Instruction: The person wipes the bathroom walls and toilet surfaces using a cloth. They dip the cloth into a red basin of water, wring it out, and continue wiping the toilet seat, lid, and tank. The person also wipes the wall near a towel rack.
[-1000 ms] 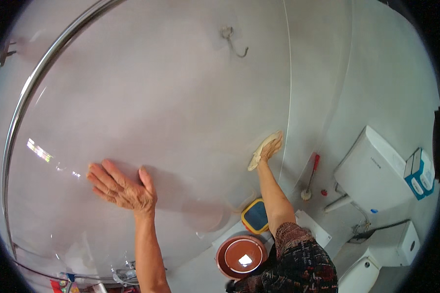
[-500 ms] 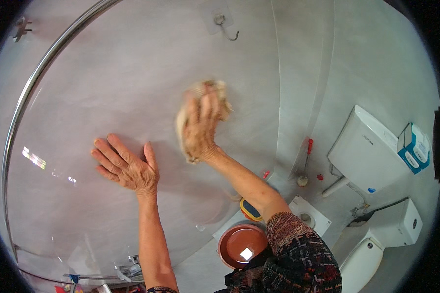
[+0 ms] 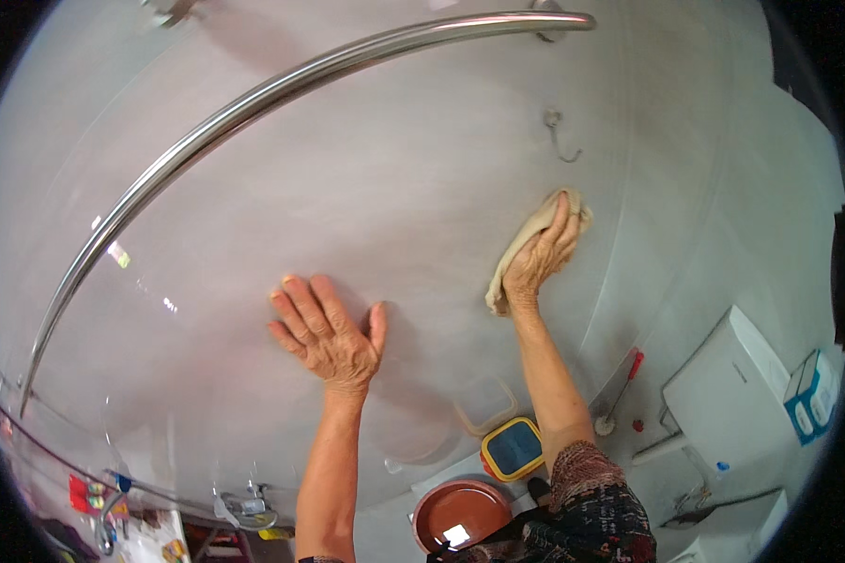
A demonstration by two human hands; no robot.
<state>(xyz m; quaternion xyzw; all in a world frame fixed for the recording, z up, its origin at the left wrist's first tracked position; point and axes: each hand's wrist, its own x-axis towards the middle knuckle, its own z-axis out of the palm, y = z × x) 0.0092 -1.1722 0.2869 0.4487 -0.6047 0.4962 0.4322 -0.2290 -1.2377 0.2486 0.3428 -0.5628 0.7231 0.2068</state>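
Note:
My right hand (image 3: 537, 258) presses a beige cloth (image 3: 528, 242) against the glossy pale wall (image 3: 422, 206), just below a metal hook (image 3: 559, 136). The cloth is bunched under my palm and fingers and sticks out on both sides of them. To the left, my left hand (image 3: 327, 330) rests flat on the same wall, fingers stretched and thumb apart, with nothing in it. A long curved metal bar (image 3: 282, 89) runs above both hands.
Below my right forearm are a brown basin (image 3: 427, 525) of water and a yellow-rimmed container (image 3: 514, 448). At right are a white cistern (image 3: 728, 385) with a blue-white box (image 3: 812, 396) and a red-handled brush (image 3: 620, 394). A faucet (image 3: 246, 507) sits lower left.
The view has shifted, showing more of the metal bar. My right hand has slid the cloth rightward along the wall, closer under the hook. My left hand stays flat on the wall.

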